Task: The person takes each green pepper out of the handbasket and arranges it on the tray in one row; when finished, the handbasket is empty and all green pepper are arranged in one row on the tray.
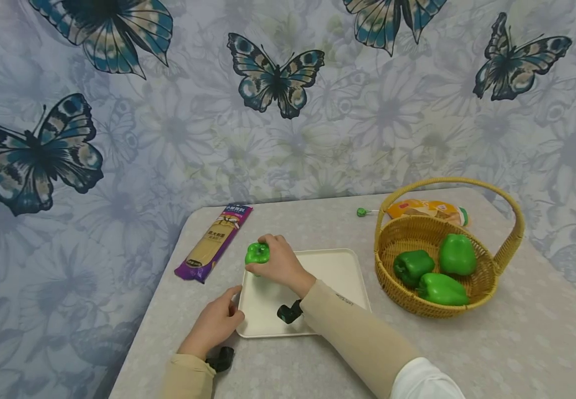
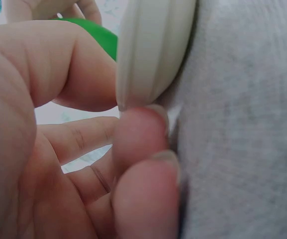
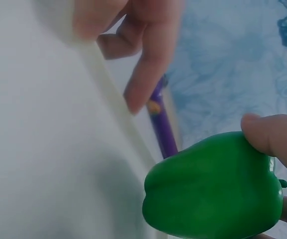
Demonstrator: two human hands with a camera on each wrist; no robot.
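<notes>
A green bell pepper [image 1: 257, 253] is pinched in my right hand [image 1: 280, 263], held over the far left corner of a cream rectangular tray [image 1: 325, 277]. In the right wrist view the pepper [image 3: 213, 189] lies sideways, thumb near its stem end, apart from the tray. My left hand [image 1: 216, 321] grips the tray's left rim near the front corner. Seen from the left wrist, the thumb and fingertips [image 2: 141, 134] meet at the tray's edge [image 2: 150, 50], close to the tabletop.
To the right, a wicker basket [image 1: 385, 271] with a tall handle holds three green bell peppers [image 1: 457, 255]. A purple spaghetti packet [image 1: 214, 242] lies at the left. Behind the basket are an orange package [image 1: 427, 209] and a small green-headed item [image 1: 361, 212]. A butterfly-patterned wall bounds the table's back.
</notes>
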